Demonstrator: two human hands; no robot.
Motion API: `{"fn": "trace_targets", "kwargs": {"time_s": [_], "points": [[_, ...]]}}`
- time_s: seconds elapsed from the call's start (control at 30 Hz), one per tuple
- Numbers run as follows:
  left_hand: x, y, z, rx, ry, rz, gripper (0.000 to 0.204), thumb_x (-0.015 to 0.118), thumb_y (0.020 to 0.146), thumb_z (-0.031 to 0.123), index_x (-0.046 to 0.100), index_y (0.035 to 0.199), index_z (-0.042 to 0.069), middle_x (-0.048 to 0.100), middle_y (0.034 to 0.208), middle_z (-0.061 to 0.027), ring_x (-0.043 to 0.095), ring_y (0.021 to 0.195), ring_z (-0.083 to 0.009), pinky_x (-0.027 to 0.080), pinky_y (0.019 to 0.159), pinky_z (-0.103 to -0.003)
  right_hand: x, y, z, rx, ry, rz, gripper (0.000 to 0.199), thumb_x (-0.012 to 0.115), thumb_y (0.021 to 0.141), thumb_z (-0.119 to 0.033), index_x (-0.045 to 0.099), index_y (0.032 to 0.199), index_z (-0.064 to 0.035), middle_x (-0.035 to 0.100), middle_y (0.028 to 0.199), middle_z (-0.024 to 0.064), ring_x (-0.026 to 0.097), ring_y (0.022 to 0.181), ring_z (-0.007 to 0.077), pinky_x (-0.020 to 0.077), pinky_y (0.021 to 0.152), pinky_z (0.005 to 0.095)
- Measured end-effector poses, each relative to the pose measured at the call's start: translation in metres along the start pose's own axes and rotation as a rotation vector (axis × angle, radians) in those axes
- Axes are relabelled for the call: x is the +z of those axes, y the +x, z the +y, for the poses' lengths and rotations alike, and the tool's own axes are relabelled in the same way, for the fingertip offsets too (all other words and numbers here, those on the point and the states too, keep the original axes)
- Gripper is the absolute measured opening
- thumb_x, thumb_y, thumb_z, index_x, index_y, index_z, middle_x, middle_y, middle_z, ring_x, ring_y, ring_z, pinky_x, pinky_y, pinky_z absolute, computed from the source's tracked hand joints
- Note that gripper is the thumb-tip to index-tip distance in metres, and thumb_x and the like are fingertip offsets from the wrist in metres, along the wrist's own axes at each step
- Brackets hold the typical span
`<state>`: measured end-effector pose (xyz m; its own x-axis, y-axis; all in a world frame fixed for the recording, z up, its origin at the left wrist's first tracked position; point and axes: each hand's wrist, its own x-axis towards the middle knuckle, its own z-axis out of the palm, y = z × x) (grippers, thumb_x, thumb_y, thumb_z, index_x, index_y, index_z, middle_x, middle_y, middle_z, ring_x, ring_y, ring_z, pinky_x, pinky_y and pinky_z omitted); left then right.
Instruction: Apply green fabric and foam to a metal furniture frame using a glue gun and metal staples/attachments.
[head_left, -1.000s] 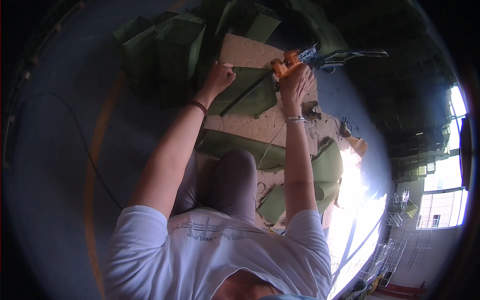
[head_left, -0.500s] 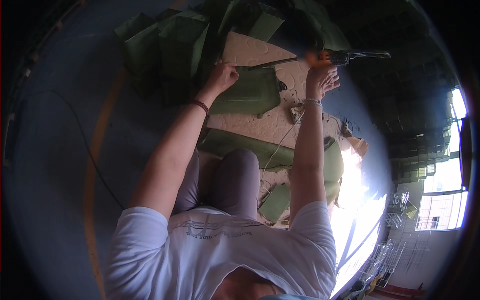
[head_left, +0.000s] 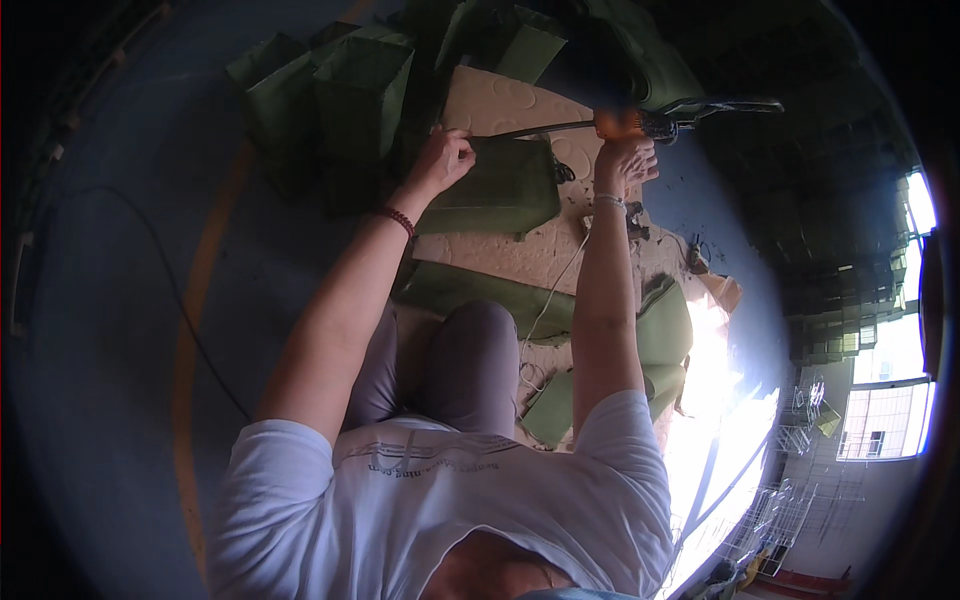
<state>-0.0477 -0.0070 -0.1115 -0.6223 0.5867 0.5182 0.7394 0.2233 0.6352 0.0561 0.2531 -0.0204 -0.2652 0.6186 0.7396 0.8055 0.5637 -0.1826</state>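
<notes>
My left hand (head_left: 447, 157) is closed in a pinch at the near end of a thin dark strip (head_left: 540, 130), which runs right to an orange-and-black tool (head_left: 617, 124). Around that tool the fingers of my right hand (head_left: 627, 164) are curled. Its orange part looks blurred, so its kind is unclear, and a long dark loop (head_left: 735, 103) sticks out from its right side. Just below the strip and beside my left hand lies a flat green panel (head_left: 490, 195) with a folded edge.
Open-topped green boxes (head_left: 365, 95) stand at the far left. A patterned beige mat (head_left: 475, 250) lies under the work, with a long green piece (head_left: 500, 295) before my knees. A pale cord (head_left: 550, 300) crosses the mat. Wire racks (head_left: 790, 510) stand at the right.
My right hand has moved left and slightly down, bringing the orange-and-black tool closer to my left hand. My left hand has barely moved.
</notes>
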Motion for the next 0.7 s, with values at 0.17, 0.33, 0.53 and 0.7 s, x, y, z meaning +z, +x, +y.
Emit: {"fn": "trace_targets", "kwargs": {"time_s": [0.17, 0.33, 0.53, 0.7], "points": [[-0.003, 0.0, 0.002, 0.015, 0.021, -0.009, 0.012, 0.061, 0.076, 0.013, 0.065, 0.073, 0.002, 0.061, 0.113, -0.012, 0.058, 0.099, -0.0288, 0.028, 0.106, -0.047, 0.005, -0.005, 0.003, -0.015, -0.004, -0.057, 0.041, 0.073, 0.068, -0.019, 0.047, 0.096, -0.0029, 0.055, 0.092, 0.0107, 0.05, 0.096, 0.0272, 0.0332, 0.085, 0.0409], [0.0, 0.003, 0.006, 0.039, 0.003, 0.004, 0.013, 0.061, 0.077, 0.014, 0.064, 0.071, 0.002, 0.061, 0.113, -0.0115, 0.059, 0.099, -0.0284, 0.029, 0.106, -0.048, 0.026, -0.016, 0.025, -0.029, -0.062, -0.05, 0.04, 0.07, 0.07, -0.022, 0.048, 0.097, -0.0025, 0.056, 0.095, 0.0117, 0.05, 0.097, 0.0277, 0.0333, 0.087, 0.042], [-0.001, 0.0, 0.002, 0.051, -0.031, 0.064, 0.016, 0.063, 0.074, 0.012, 0.06, 0.062, 0.001, 0.062, 0.107, -0.0157, 0.059, 0.095, -0.0299, 0.032, 0.101, -0.045, 0.017, -0.018, 0.031, 0.062, 0.085, -0.133, 0.048, 0.071, 0.068, -0.04, 0.058, 0.092, -0.001, 0.063, 0.091, 0.0155, 0.057, 0.092, 0.0311, 0.0402, 0.083, 0.042], [0.001, -0.002, 0.004, 0.039, -0.039, 0.06, 0.013, 0.063, 0.075, 0.013, 0.061, 0.069, 0.001, 0.062, 0.107, -0.0162, 0.058, 0.099, -0.0303, 0.031, 0.102, -0.048, -0.001, -0.016, 0.058, 0.169, 0.248, -0.318, 0.051, 0.074, 0.065, -0.048, 0.064, 0.088, -0.0032, 0.065, 0.081, 0.0178, 0.064, 0.074, 0.0311, 0.0498, 0.065, 0.0386]]}}
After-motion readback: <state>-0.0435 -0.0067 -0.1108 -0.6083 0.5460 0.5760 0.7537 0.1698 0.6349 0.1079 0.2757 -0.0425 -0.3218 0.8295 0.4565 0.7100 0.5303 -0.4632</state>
